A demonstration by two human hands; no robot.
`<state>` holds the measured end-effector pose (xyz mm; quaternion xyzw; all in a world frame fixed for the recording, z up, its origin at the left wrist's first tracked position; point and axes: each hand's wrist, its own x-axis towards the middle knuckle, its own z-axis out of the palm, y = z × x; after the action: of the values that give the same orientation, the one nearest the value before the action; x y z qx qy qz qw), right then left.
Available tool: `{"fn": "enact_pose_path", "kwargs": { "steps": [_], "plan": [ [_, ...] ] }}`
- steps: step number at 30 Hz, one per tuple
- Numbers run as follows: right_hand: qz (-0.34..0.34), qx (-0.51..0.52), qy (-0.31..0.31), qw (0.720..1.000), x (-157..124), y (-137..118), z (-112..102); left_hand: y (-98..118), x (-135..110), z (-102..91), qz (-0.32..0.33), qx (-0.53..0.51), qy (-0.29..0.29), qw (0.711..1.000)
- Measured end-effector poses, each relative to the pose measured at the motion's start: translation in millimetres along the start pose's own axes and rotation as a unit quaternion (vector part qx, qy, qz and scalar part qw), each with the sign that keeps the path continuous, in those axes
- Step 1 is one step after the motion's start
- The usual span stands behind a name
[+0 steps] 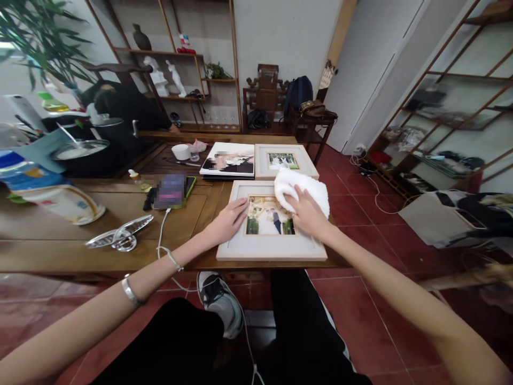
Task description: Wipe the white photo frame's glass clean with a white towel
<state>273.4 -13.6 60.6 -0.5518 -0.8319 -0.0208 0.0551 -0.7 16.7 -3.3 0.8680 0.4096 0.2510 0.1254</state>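
Observation:
A white picture frame [267, 247] with a colour photo lies flat at the near edge of the wooden table [80, 251]. My left hand [228, 220] rests flat on the frame's left side, fingers stretched out. My right hand [305, 212] presses a white cloth [301, 184] onto the frame's upper right part, fingers curled over it.
Behind lie a second white frame [284, 160] and a large photo print [229, 159]. A phone [172, 191] with a white cable, a metal leaf-shaped dish [120, 235], a bowl [181, 152] and packages [60, 200] sit to the left. Shelves stand at the right over red floor tiles.

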Motion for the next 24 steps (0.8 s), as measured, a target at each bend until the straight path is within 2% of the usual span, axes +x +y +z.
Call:
{"fn": "enact_pose_path", "kwargs": {
  "steps": [2,4,7,11,15,18,20,22,24],
  "plan": [
    [0.013,-0.009,0.012,1.0,21.2,7.3,2.6,0.2,0.0,0.3,-0.002,-0.002,-0.001,1.0],
    [0.007,-0.013,-0.002,1.0,35.1,5.7,2.6,0.6,-0.2,0.5,-0.003,-0.004,0.001,1.0],
    [-0.02,-0.015,-0.034,0.999,36.5,-11.0,1.7,1.3,-0.6,0.7,-0.003,-0.008,0.006,1.0],
    [-0.09,0.006,-0.098,0.991,1.5,-41.5,-7.1,1.7,-0.9,1.4,-0.003,-0.015,0.014,1.0],
    [-0.167,0.065,-0.182,0.967,-48.7,-55.7,-31.8,1.8,-0.9,1.9,-0.005,-0.023,0.018,1.0],
    [-0.185,0.116,-0.212,0.952,-71.8,-45.7,-53.2,2.2,-1.2,1.5,-0.008,-0.028,0.021,0.999],
    [-0.173,0.137,-0.227,0.949,-74.4,-31.1,-62.2,2.8,-1.7,0.8,-0.01,-0.032,0.023,0.999],
    [-0.143,0.133,-0.231,0.953,-66.0,-15.5,-62.9,3.7,-2.2,-0.1,-0.013,-0.037,0.026,0.999],
    [-0.114,0.113,-0.205,0.965,-47.8,-4.4,-54.5,4.5,-3.0,-1.2,-0.017,-0.041,0.029,0.999]
  ]
}}
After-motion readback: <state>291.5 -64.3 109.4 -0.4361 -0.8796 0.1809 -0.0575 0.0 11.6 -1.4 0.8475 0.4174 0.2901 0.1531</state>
